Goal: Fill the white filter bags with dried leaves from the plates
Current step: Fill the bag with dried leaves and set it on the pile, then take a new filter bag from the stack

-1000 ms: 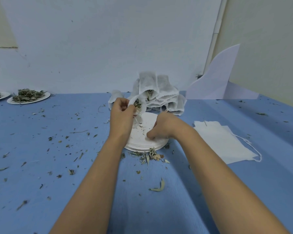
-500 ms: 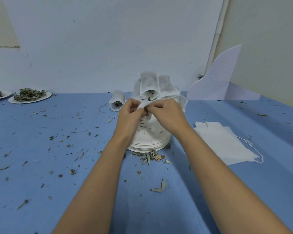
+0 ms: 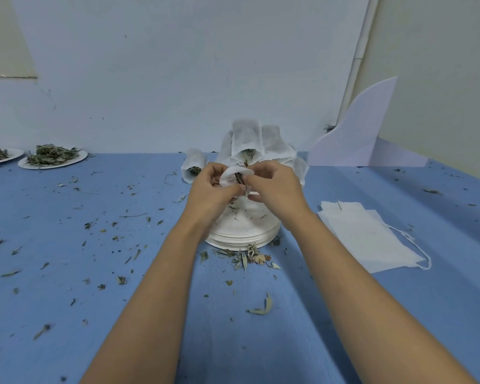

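Both hands were raised together above the middle of the blue tabletop (image 3: 94,300). The left hand (image 3: 209,187) held a small white bag (image 3: 232,173) by its rim, its fingers (image 3: 216,173) curled round the near-left side of the opening. The right hand (image 3: 275,189) met it from the other side, its fingers (image 3: 257,176) pinched together on the bag's right edge at the mouth. A dark sprig of leaf showed in the opening between the two hands (how full the bag was could not be told).

The bag hung in the air just over a stack of white plates (image 3: 241,234), whose top plate bore only a few crumbs. Behind the hands stood a heap of filled bags (image 3: 247,139), leaning on one another, with one lone bag (image 3: 193,164) lying just left of the heap, leaves showing at its mouth. To the right of the stack, apart from it, lay flat bags (image 3: 366,236) with a white string trailing off their far corner.

Far to the left, near the wall, sat a plate of leaves (image 3: 53,159), and beside it a second plate (image 3: 0,156) cut by the frame edge. Loose leaf bits (image 3: 247,257) lay against the front of the stack and were scattered over the left half of the tabletop. A white card (image 3: 355,134) leaned at the back right.
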Action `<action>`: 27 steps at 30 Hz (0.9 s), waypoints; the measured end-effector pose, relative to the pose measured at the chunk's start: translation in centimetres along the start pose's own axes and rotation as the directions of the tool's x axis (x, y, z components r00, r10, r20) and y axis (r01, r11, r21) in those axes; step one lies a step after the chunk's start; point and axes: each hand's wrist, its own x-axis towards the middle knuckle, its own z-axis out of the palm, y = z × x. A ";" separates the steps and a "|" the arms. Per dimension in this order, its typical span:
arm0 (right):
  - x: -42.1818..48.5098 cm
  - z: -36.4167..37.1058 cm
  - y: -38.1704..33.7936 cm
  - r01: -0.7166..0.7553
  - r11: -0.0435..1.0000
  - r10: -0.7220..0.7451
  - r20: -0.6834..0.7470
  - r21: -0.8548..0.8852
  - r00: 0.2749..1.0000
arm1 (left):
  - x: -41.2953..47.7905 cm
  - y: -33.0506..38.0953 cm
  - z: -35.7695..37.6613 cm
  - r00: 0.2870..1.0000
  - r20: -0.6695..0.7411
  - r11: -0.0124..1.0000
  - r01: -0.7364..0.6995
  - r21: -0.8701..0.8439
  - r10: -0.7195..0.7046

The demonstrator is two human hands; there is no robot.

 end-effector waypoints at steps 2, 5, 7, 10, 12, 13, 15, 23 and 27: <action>0.0 0.1 0.0 -0.006 1.000 0.007 -0.017 0.021 1.000 | 0.0 -0.1 0.0 1.000 0.020 1.000 0.009 0.019 -0.010; 0.1 0.2 0.0 0.024 0.996 -0.027 -0.032 -0.086 0.999 | 0.0 -0.3 0.0 0.996 -0.067 0.991 -0.049 0.126 0.058; 0.0 0.4 -0.1 0.046 0.988 -0.047 0.001 -0.146 0.999 | -0.1 -0.6 0.1 0.981 -0.167 0.977 -0.065 0.201 0.099; -0.2 0.4 -0.2 0.060 0.986 -0.043 0.109 -0.156 0.993 | -0.3 -0.9 0.5 0.943 -0.274 0.932 -0.081 0.354 0.186; -0.3 0.4 -0.2 0.042 0.989 -0.013 0.201 -0.140 0.979 | -0.3 -0.8 0.7 0.914 -0.343 0.923 -0.077 0.377 0.217; -0.3 0.3 -0.1 0.022 0.993 0.007 0.242 -0.116 0.970 | -0.4 -0.6 0.8 0.906 -0.362 0.926 -0.076 0.369 0.218; -0.3 0.2 -0.2 -0.038 0.999 0.046 0.298 -0.033 0.953 | -0.3 -0.5 0.7 0.917 -0.349 0.938 -0.067 0.341 0.192; -0.1 -0.8 0.3 -0.209 0.937 0.110 0.331 0.279 0.937 | 0.1 0.1 -0.3 0.990 -0.140 0.997 0.034 0.068 -0.024; 0.0 -0.4 0.4 -0.098 0.973 0.063 0.169 0.209 0.984 | -0.2 0.1 -0.1 0.965 -0.224 0.965 -0.075 0.250 0.133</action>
